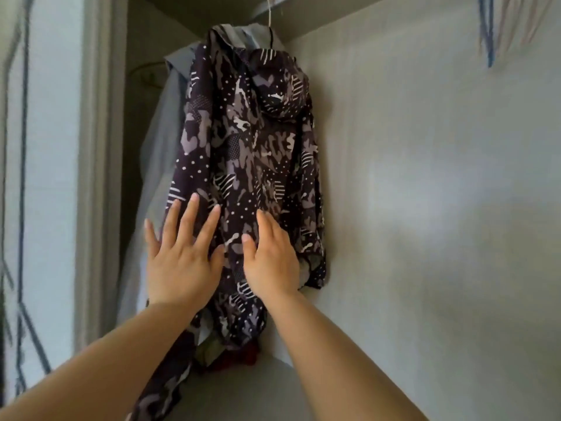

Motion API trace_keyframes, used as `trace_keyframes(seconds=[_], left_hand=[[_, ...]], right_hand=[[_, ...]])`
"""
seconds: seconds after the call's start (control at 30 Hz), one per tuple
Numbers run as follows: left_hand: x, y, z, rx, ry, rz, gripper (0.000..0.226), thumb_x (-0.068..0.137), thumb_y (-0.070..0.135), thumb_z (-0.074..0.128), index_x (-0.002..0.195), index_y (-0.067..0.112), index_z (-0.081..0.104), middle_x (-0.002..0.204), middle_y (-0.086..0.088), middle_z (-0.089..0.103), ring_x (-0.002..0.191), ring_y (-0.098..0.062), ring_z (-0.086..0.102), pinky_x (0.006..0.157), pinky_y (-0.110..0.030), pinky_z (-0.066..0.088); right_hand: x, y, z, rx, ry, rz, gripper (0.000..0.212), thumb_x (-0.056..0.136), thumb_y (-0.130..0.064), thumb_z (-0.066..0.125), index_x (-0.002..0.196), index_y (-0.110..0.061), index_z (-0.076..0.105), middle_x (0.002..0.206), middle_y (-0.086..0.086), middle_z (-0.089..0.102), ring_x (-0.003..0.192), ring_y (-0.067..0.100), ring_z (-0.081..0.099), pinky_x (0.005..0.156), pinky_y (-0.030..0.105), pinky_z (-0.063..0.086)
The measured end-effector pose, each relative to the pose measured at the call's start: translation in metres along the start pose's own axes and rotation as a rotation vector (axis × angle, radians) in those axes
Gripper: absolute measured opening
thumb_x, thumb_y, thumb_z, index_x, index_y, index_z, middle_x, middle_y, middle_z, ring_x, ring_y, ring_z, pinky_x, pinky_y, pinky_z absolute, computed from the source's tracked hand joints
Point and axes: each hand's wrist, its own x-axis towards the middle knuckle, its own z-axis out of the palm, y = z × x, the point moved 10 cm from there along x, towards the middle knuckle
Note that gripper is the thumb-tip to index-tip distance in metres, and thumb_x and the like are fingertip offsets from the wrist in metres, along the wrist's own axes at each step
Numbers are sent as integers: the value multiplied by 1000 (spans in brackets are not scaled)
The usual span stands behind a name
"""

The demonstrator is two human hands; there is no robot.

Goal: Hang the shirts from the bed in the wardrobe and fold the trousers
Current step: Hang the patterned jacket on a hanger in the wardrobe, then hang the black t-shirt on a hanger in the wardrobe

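A dark patterned shirt with grey and white camouflage shapes hangs inside the wardrobe from a white hanger hook on the rail. My left hand lies flat on its lower left part, fingers spread and straight. My right hand presses flat on the lower middle of the same shirt, fingers straight. Behind it hangs a pale grey shirt, mostly hidden.
The wardrobe's pale right wall stands close beside the shirt. A white door frame edges the opening on the left. Something red lies low in the wardrobe under the shirt's hem.
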Motion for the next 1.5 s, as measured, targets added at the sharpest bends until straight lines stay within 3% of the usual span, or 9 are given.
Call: trace_keyframes(seconds=[0.13,0.27,0.43,0.6,0.83,1.03,1.2,1.5], left_hand=[[-21,-40,-9,104,-69,-61,60,94,57,19,145,39,-7,160,4,-3,145,-18,-12,115,-48,-13],[-54,-85,-22,178,-145,-90,63,91,61,9,143,40,-19,159,6,-13,144,-17,-19,113,-47,-19],[-120,-168,-43,303,-277,-155,71,88,65,10,148,35,-13,158,5,-15,144,-19,-20,114,-50,-15],[-214,-270,-75,423,-428,-266,73,86,64,4,149,32,-11,158,4,-16,144,-19,-18,112,-48,-18],[-351,-408,-140,545,-587,-516,67,95,55,22,152,27,0,160,3,-4,146,-19,-9,116,-51,-10],[-447,-495,-187,627,-699,-748,65,97,50,24,152,26,-2,159,4,-9,146,-19,-12,111,-46,-17],[-512,-548,-209,674,-728,-943,63,98,49,24,152,26,-1,159,4,-9,145,-17,-13,110,-45,-19],[-582,-638,-223,746,-650,-1304,65,98,50,26,152,25,-1,160,5,-8,145,-17,-13,114,-45,-12]], right_hand=[[-17,-41,24,55,-32,-51,55,98,-39,35,148,-21,21,153,0,26,137,18,26,105,37,34],[-47,-84,49,47,-56,-107,54,98,-36,39,147,-18,27,152,4,31,136,21,30,107,35,30],[-105,-156,95,67,-138,-188,55,97,-39,37,147,-18,27,153,4,29,141,23,23,114,40,22],[-186,-245,179,128,-412,-267,55,99,-37,34,149,-21,18,157,2,16,144,22,11,116,38,12],[-283,-377,270,287,-626,-384,55,98,-34,40,147,-17,25,154,5,25,141,24,21,112,37,21],[-375,-459,341,422,-847,-411,53,98,-32,40,147,-18,26,154,4,24,140,22,20,111,36,21],[-439,-524,391,502,-1013,-474,53,98,-33,40,147,-17,28,154,4,25,140,21,22,109,36,26],[-507,-638,474,601,-1221,-747,53,98,-34,38,147,-17,28,154,3,24,139,20,21,108,37,26]])
